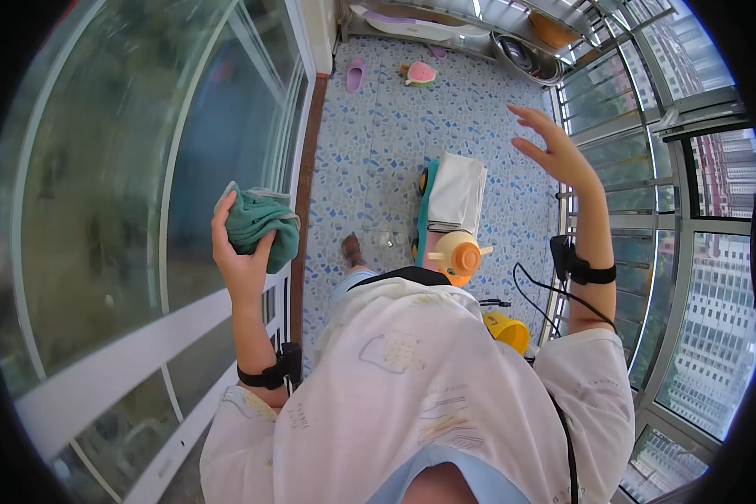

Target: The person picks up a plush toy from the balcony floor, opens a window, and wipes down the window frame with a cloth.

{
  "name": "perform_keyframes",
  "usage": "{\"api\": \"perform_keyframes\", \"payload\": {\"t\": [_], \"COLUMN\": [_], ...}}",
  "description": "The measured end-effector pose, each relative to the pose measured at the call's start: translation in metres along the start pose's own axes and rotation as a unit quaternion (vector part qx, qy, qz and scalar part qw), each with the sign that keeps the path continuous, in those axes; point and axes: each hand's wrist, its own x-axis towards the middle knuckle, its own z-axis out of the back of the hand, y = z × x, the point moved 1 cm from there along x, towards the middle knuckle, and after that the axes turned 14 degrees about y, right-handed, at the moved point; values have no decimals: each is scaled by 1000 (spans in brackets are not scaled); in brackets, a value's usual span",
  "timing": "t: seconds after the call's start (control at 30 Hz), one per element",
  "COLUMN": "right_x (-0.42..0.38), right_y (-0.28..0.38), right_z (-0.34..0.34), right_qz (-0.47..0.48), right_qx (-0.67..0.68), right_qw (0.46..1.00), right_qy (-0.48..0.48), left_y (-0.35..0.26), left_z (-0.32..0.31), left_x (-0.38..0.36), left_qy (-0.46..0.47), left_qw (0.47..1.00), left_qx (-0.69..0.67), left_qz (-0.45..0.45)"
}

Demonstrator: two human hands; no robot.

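My left hand is raised and grips a bunched green cloth, holding it close to the glass door on my left; whether the cloth touches the pane I cannot tell. My right hand is lifted high on the right with fingers spread and nothing in it, near the window bars. Both wrists wear black bands. Below me is my white patterned shirt.
A teal toy car with a white cloth draped on it and an orange spray bottle stands on the blue mosaic floor. A yellow container sits by the right window frame. Slippers, a pink toy and basins lie far off.
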Motion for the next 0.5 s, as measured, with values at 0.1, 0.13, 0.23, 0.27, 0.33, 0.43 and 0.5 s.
{"api": "perform_keyframes", "payload": {"t": [0.1,0.13,0.23,0.27,0.33,0.43,0.5], "right_x": [20,25,29,29,25,22,28], "right_y": [11,12,2,-8,-33,-63,-84], "right_z": [23,24,20,19,20,27,44], "right_qz": [-23,-40,-70,-74,-83,-77,-71], "right_qx": [-15,-18,-9,-8,-4,38,57], "right_qw": [1000,999,997,997,997,996,993], "right_qy": [-12,-11,-10,-16,6,-31,-71], "left_y": [11,17,26,23,13,11,12], "left_z": [-1,-5,-13,-17,-30,-45,-63], "left_x": [41,56,91,104,132,162,189], "left_qy": [10,19,42,49,56,74,99], "left_qw": [1000,1000,998,998,997,995,991], "left_qx": [-1,-3,-32,-27,-19,-38,0], "left_qz": [-12,-16,-15,-25,-39,-58,-84]}}
